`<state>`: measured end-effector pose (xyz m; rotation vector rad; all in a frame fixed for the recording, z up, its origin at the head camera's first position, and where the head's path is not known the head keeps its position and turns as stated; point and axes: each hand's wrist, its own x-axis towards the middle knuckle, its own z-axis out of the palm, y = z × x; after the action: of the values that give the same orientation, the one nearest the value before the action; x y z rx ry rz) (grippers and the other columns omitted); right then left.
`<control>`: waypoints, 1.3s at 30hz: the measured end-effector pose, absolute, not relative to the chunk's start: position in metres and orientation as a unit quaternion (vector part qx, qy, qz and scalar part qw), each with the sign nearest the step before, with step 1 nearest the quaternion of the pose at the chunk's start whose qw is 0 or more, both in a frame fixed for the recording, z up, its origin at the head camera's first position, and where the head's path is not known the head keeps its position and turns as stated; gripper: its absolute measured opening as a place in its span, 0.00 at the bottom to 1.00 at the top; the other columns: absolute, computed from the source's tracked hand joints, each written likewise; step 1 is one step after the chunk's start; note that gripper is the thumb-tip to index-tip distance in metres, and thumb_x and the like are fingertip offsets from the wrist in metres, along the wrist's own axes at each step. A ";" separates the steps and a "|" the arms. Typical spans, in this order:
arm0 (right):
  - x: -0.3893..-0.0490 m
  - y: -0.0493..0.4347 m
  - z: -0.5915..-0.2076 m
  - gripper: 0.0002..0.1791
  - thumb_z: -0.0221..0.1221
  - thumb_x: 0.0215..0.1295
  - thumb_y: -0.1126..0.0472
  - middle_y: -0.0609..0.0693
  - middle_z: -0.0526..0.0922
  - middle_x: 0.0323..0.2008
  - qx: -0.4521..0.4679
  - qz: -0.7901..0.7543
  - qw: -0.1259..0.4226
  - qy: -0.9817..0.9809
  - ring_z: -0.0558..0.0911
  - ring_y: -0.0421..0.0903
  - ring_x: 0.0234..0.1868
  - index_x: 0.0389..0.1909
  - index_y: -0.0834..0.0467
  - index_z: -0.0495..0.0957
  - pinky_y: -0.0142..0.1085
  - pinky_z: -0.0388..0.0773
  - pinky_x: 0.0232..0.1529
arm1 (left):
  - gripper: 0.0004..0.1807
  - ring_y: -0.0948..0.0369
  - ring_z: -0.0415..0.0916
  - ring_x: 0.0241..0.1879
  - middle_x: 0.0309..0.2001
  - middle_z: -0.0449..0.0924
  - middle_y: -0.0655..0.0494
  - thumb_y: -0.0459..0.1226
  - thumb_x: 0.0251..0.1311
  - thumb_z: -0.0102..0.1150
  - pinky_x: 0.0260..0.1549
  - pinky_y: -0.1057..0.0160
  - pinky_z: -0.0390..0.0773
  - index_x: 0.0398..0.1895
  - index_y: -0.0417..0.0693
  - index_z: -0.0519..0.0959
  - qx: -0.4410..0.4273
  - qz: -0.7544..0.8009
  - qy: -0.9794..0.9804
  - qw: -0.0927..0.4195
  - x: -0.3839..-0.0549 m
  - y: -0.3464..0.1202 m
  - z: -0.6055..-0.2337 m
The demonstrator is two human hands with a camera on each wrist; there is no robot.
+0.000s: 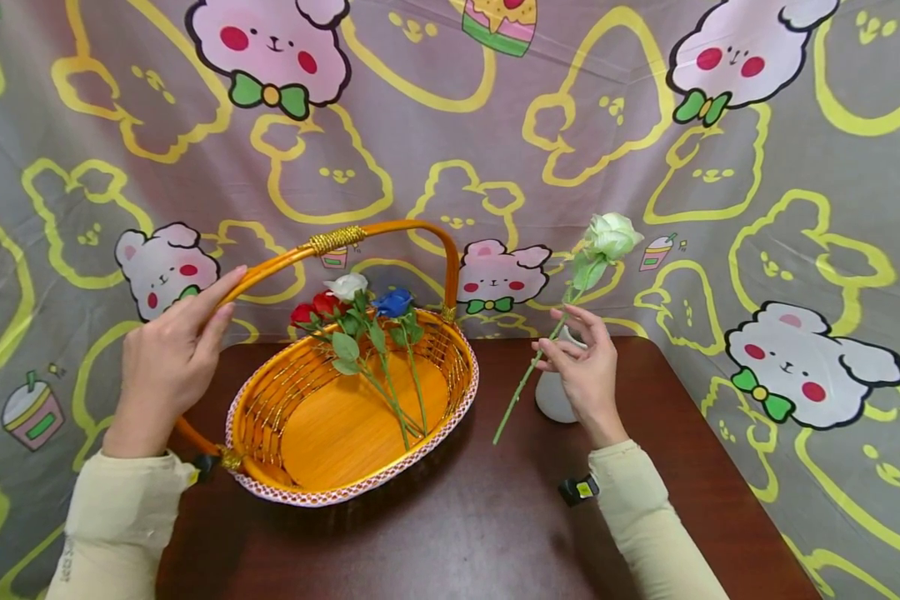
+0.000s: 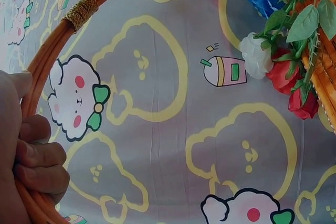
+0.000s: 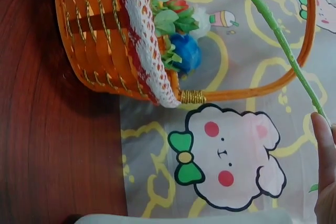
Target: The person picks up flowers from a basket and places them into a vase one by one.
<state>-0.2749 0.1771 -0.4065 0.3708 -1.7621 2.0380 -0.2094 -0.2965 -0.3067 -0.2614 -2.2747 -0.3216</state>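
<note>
Basket (image 1: 337,425) toward the far left corner of the desk (image 1: 487,533): with left hand (image 1: 167,358), gripped its arched handle (image 1: 401,223) below the gold binding (image 1: 337,240), fingers curled fully round. Could not tell its base as touching the desk or lifted clear. Saw red roses (image 1: 324,305), a white rose (image 1: 347,286) and a blue rose (image 1: 394,302) lying inside, with blooms at its far side. With right hand (image 1: 587,354), pinched the green stem (image 1: 525,382) of a pale rose (image 1: 611,237) between thumb and fingertips. Held that rose bloom-up, with stem slanting down toward the basket, beside a white vase (image 1: 555,400) near the desk's far right corner.
</note>
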 end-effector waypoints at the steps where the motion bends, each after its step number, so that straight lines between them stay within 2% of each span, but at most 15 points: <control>1: -0.275 0.179 -0.407 0.35 0.65 0.65 0.76 0.55 0.79 0.62 0.131 0.735 0.212 -0.631 0.91 0.45 0.37 0.71 0.62 0.67 0.39 0.87 0.33 | 0.23 0.61 0.52 0.18 0.22 0.68 0.51 0.45 0.77 0.53 0.18 0.60 0.56 0.73 0.64 0.74 -0.103 -0.128 -0.900 0.403 -0.210 -0.296 -0.307; 9: -0.274 0.196 -0.405 0.34 0.64 0.63 0.78 0.53 0.80 0.60 0.111 0.745 0.235 -0.615 0.91 0.44 0.35 0.69 0.57 0.70 0.38 0.87 0.32 | 0.24 0.61 0.52 0.17 0.21 0.67 0.51 0.45 0.77 0.54 0.17 0.60 0.56 0.73 0.66 0.74 -0.103 -0.124 -0.899 0.408 -0.211 -0.295 -0.307; 14: -0.274 0.205 -0.402 0.35 0.64 0.62 0.80 0.54 0.81 0.59 0.107 0.755 0.246 -0.598 0.90 0.44 0.33 0.69 0.62 0.69 0.38 0.86 0.30 | 0.24 0.59 0.52 0.16 0.21 0.65 0.51 0.49 0.77 0.52 0.16 0.60 0.54 0.74 0.68 0.72 -0.103 -0.110 -0.896 0.418 -0.211 -0.295 -0.308; 17: -0.274 0.212 -0.402 0.35 0.64 0.61 0.81 0.55 0.81 0.59 0.104 0.757 0.252 -0.594 0.91 0.44 0.33 0.69 0.61 0.69 0.38 0.86 0.30 | 0.26 0.59 0.50 0.15 0.26 0.69 0.47 0.56 0.79 0.44 0.15 0.60 0.53 0.75 0.66 0.71 -0.097 -0.086 -0.889 0.439 -0.210 -0.294 -0.310; 20: -0.274 0.218 -0.402 0.34 0.64 0.62 0.80 0.57 0.79 0.61 0.104 0.755 0.254 -0.596 0.91 0.45 0.34 0.68 0.58 0.70 0.38 0.86 0.31 | 0.28 0.51 0.58 0.14 0.38 0.77 0.41 0.59 0.78 0.39 0.13 0.56 0.57 0.75 0.67 0.71 -0.088 -0.058 -0.870 0.482 -0.209 -0.290 -0.312; 22: -0.274 0.221 -0.402 0.34 0.64 0.62 0.80 0.57 0.79 0.61 0.104 0.756 0.256 -0.594 0.90 0.45 0.34 0.68 0.58 0.70 0.38 0.86 0.31 | 0.28 0.44 0.67 0.22 0.47 0.79 0.40 0.58 0.77 0.40 0.18 0.49 0.65 0.74 0.67 0.72 -0.087 -0.051 -0.847 0.521 -0.208 -0.282 -0.313; 24: -0.273 0.224 -0.403 0.35 0.63 0.62 0.81 0.57 0.79 0.61 0.104 0.757 0.256 -0.593 0.90 0.45 0.34 0.69 0.59 0.70 0.38 0.86 0.31 | 0.26 0.40 0.74 0.38 0.54 0.80 0.42 0.55 0.75 0.44 0.32 0.42 0.71 0.73 0.66 0.74 -0.100 -0.058 -0.819 0.562 -0.206 -0.268 -0.315; 26: -0.272 0.227 -0.403 0.35 0.63 0.62 0.82 0.55 0.80 0.60 0.102 0.758 0.258 -0.590 0.90 0.45 0.34 0.68 0.59 0.71 0.38 0.86 0.31 | 0.24 0.41 0.73 0.50 0.57 0.79 0.44 0.53 0.75 0.47 0.45 0.39 0.70 0.70 0.63 0.77 -0.127 -0.075 -0.787 0.599 -0.205 -0.248 -0.320; 28: -0.271 0.231 -0.403 0.35 0.63 0.61 0.82 0.56 0.80 0.59 0.102 0.758 0.260 -0.589 0.90 0.45 0.34 0.68 0.59 0.71 0.38 0.86 0.30 | 0.22 0.43 0.71 0.56 0.59 0.78 0.46 0.50 0.75 0.49 0.52 0.39 0.66 0.67 0.59 0.79 -0.170 -0.090 -0.766 0.614 -0.204 -0.222 -0.331; 29: -0.270 0.233 -0.403 0.35 0.63 0.61 0.82 0.56 0.80 0.59 0.102 0.758 0.261 -0.589 0.90 0.45 0.34 0.68 0.60 0.71 0.38 0.86 0.30 | 0.21 0.44 0.72 0.57 0.59 0.78 0.46 0.48 0.75 0.50 0.53 0.40 0.67 0.67 0.57 0.79 -0.196 -0.095 -0.758 0.614 -0.205 -0.208 -0.338; 32: -0.269 0.238 -0.402 0.35 0.63 0.61 0.82 0.56 0.80 0.59 0.099 0.754 0.260 -0.594 0.90 0.45 0.34 0.68 0.59 0.71 0.37 0.86 0.30 | 0.20 0.47 0.73 0.58 0.60 0.79 0.49 0.46 0.76 0.50 0.55 0.45 0.70 0.66 0.56 0.79 -0.273 -0.106 -0.762 0.577 -0.208 -0.159 -0.371; 35: -0.267 0.245 -0.403 0.35 0.63 0.61 0.83 0.57 0.81 0.59 0.097 0.753 0.255 -0.598 0.90 0.45 0.33 0.68 0.59 0.72 0.37 0.86 0.30 | 0.23 0.50 0.75 0.60 0.61 0.80 0.52 0.47 0.74 0.54 0.60 0.48 0.73 0.69 0.58 0.77 -0.329 -0.129 -0.796 0.492 -0.215 -0.110 -0.410; 39: -0.265 0.252 -0.407 0.35 0.63 0.60 0.83 0.56 0.82 0.59 0.108 0.754 0.240 -0.602 0.91 0.45 0.33 0.69 0.63 0.70 0.38 0.86 0.29 | 0.32 0.54 0.74 0.63 0.63 0.78 0.55 0.47 0.69 0.64 0.63 0.51 0.73 0.75 0.61 0.70 -0.348 -0.184 -0.845 0.362 -0.231 -0.052 -0.452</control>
<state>-0.2654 0.2525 -0.4070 0.2947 -1.6484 2.0624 -0.2312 -0.0523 -0.4524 -0.8956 -2.1768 -0.4748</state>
